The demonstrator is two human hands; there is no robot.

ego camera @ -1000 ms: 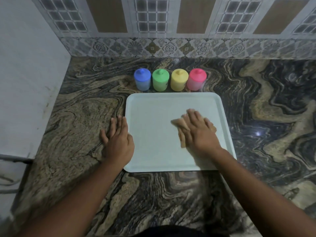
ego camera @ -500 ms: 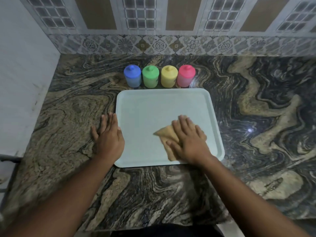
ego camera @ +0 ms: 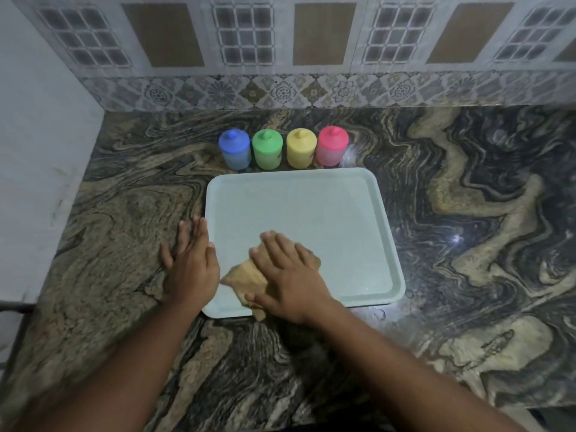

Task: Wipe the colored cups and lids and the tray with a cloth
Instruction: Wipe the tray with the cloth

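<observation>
A pale green tray (ego camera: 311,207) lies on the marbled counter. My right hand (ego camera: 290,279) lies flat on a tan cloth (ego camera: 246,275), pressing it on the tray's near left part; the cloth's corner hangs over the near rim. My left hand (ego camera: 191,263) rests flat against the tray's left edge, fingers together, holding nothing. Behind the tray stand the lidded cups in a row: blue (ego camera: 234,149), green (ego camera: 267,149), yellow (ego camera: 301,148) and pink (ego camera: 332,145), all upright with lids on.
The dark swirled stone counter (ego camera: 467,244) runs to a tiled back wall (ego camera: 311,88) and a plain white wall (ego camera: 40,151) on the left. The counter's front edge is near my arms at the bottom right.
My right hand has slid the cloth leftward and toward the near edge of the tray. My left hand stays at the tray's left edge.
</observation>
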